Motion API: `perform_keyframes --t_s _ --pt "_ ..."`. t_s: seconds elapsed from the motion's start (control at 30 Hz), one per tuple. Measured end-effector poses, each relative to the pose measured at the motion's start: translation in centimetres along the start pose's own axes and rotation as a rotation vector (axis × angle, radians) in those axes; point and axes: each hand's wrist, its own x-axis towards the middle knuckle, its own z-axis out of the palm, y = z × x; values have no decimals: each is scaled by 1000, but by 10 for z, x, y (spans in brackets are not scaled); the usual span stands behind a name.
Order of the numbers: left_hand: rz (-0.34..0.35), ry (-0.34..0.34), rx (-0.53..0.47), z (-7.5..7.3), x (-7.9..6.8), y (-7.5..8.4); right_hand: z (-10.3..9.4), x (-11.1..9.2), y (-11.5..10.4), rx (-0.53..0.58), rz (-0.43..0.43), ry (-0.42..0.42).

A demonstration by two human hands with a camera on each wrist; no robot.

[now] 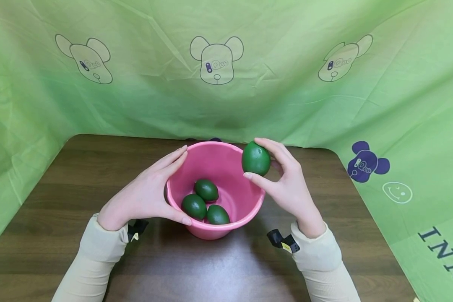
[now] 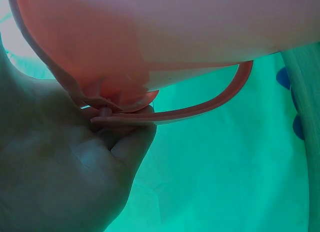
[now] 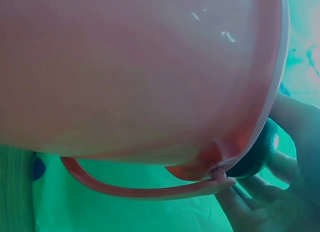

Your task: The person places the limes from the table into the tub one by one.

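A pink plastic bucket (image 1: 245,218) stands on the table, tilted slightly toward me in the head view. Three dark green, glossy limes (image 1: 206,190) lie together at its bottom. My left hand (image 1: 147,193) holds the bucket's left side, its thumb at the near rim and fingers toward the far rim. In the left wrist view, that hand's fingers are partly hidden near the handle joint. Another lime (image 1: 256,159) is pinched between thumb and fingers of my right hand (image 1: 287,184) at the right rim. The right wrist view shows this lime (image 3: 255,154) mostly behind the bucket wall.
The bucket's pink handle (image 2: 200,107) hangs down at the far side, seen in both wrist views. Beneath everything is a dark wooden table (image 1: 79,176). A green cloth (image 1: 143,105) printed with bear heads surrounds the table at the back and sides.
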Motion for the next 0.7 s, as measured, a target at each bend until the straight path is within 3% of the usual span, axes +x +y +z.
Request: perform_keyframes --t_s 0.37,0.7 --pt "-2 1 2 -1 1 1 1 -2 0 20 -22 -36" --pt "-3 0 -5 -1 1 0 1 -7 30 19 -37 -87"
